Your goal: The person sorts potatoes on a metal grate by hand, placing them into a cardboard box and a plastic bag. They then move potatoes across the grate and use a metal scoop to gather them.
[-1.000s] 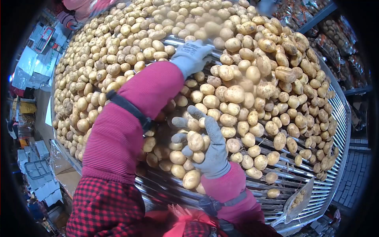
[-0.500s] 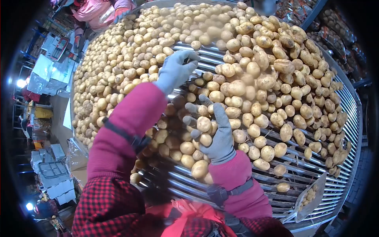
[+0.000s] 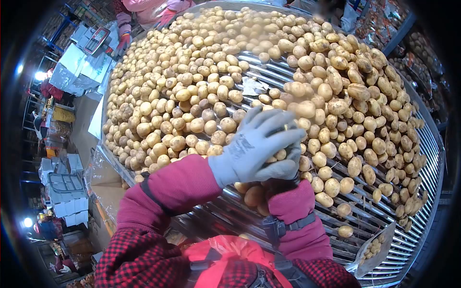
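Left hand (image 3: 254, 144) covers right hand (image 3: 284, 169); potatoes (image 3: 197, 125) countless

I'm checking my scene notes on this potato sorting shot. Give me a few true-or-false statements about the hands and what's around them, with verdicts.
1. The left hand and the right hand are both gloved in grey. True.
2. The potatoes lie in a wooden crate. False: they lie on a bed of metal rollers.
3. The left hand lies over the right hand, fingers spread. True.
4. The person's sleeves are blue. False: they are pink.
5. Another person in pink is at the far edge of the rollers. True.
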A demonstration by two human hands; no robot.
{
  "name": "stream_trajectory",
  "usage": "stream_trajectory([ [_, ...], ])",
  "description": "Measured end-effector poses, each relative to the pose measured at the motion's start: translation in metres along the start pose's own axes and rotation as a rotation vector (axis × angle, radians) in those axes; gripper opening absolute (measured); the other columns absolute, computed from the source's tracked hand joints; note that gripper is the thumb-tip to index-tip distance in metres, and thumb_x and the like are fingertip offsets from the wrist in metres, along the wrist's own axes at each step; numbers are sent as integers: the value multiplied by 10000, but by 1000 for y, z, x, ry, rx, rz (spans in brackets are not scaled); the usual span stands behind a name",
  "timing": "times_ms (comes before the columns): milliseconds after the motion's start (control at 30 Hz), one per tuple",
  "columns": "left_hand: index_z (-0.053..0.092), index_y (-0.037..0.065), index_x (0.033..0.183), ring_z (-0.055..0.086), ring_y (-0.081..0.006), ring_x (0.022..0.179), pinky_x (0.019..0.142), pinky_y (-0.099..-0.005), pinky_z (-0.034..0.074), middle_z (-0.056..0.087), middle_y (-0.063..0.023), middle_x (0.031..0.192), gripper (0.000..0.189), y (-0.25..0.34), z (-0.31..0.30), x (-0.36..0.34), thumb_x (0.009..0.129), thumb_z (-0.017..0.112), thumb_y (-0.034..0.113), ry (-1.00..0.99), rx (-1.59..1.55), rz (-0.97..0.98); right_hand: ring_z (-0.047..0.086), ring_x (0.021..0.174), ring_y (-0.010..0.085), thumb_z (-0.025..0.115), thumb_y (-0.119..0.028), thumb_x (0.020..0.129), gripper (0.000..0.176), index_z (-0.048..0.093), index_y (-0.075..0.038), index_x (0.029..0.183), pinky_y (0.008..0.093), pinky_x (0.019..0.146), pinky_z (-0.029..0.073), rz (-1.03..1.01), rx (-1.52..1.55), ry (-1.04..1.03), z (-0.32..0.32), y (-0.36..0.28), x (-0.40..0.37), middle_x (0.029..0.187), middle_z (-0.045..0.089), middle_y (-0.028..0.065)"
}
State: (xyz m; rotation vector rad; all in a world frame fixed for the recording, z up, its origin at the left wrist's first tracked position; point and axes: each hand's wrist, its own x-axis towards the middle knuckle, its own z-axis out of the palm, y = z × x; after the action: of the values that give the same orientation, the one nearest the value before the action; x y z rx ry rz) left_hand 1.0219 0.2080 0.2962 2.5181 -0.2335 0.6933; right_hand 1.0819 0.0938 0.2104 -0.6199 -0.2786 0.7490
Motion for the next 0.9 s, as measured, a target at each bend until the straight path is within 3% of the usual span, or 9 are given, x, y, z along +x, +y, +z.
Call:
stream_trajectory([
  [167, 670, 86, 1316, 626, -363, 1204, 1066, -483, 464, 680, -153, 1297, 435, -67, -6, 4, 918, 741, 248, 234, 99, -196, 656, 1187, 244, 416, -297, 1133, 437, 446, -112, 1528, 419, 847, 631, 81, 496, -39, -3, -31, -1, 1426, 591, 107],
  [200, 679, 91, 1297, 651, -344, 1160, 1042, -468, 482, 709, -150, 1233, 392, -85, -1, 7, 931, 724, 225, 212, 168, -227, 657, 1182, 237, 461, -281, 1112, 455, 415, -106, 1530, 392, 772, 635, -103, -196, -11, -37, -18, -2, 1431, 575, 91],
  [300, 646, 167, 1372, 618, -337, 1209, 1057, -455, 471, 661, -116, 1328, 437, -139, 17, 19, 942, 719, 192, -10, 334, -236, 574, 1283, 287, 509, -411, 1070, 526, 466, -176, 1539, 329, 734, 547, 39, -77, 231, -7, -48, -9, 1523, 527, 138],
  [333, 644, 188, 1372, 597, -335, 1231, 1068, -462, 451, 648, -101, 1344, 439, -155, 28, 26, 941, 718, 227, -75, 401, -235, 562, 1299, 343, 414, -576, 1073, 557, 535, -246, 1505, 354, 750, 539, 261, 690, 2, -11, -59, -5, 1549, 517, 133],
  [567, 768, 223, 1121, 559, -276, 1295, 1086, -499, 395, 637, -69, 1353, 257, -209, 50, 95, 936, 698, 387, -629, 836, -459, 606, 1291, 404, 323, -516, 1116, 565, 473, -170, 1537, 483, 816, 620, 205, 735, 10, -22, -48, -19, 1572, 493, 171],
  [700, 722, 164, 1220, 640, -321, 1170, 1043, -470, 456, 689, -99, 1257, 338, -228, 8, 80, 942, 720, 356, 165, 818, -147, 607, 1282, 395, 341, -513, 1113, 573, 475, -154, 1538, 462, 824, 613, -20, -79, 130, -30, -36, -26, 1571, 487, 170],
  [767, 647, 160, 1362, 705, -334, 1046, 880, -458, 553, 725, -145, 1141, 508, -206, 3, 73, 880, 777, 257, -188, 392, -123, 608, 1279, 392, 346, -511, 1112, 575, 476, -149, 1539, 455, 827, 611, -83, -350, 160, -24, -39, -22, 1571, 485, 169],
  [833, 649, 143, 1365, 733, -340, 967, 842, -450, 572, 733, -160, 1112, 502, -168, 11, 60, 875, 757, 167, -586, 440, -230, 630, 1227, 308, 450, -541, 1074, 569, 488, -192, 1522, 344, 696, 549, 245, 617, 69, -10, -56, -9, 1505, 555, 159],
  [900, 649, 130, 1367, 742, -347, 948, 836, -441, 580, 731, -160, 1123, 480, -192, 31, 38, 894, 699, 69, -536, 177, -120, 637, 1190, 299, 430, -563, 1073, 566, 515, -210, 1508, 321, 665, 516, 235, 541, 153, -6, -57, -8, 1505, 551, 139],
])
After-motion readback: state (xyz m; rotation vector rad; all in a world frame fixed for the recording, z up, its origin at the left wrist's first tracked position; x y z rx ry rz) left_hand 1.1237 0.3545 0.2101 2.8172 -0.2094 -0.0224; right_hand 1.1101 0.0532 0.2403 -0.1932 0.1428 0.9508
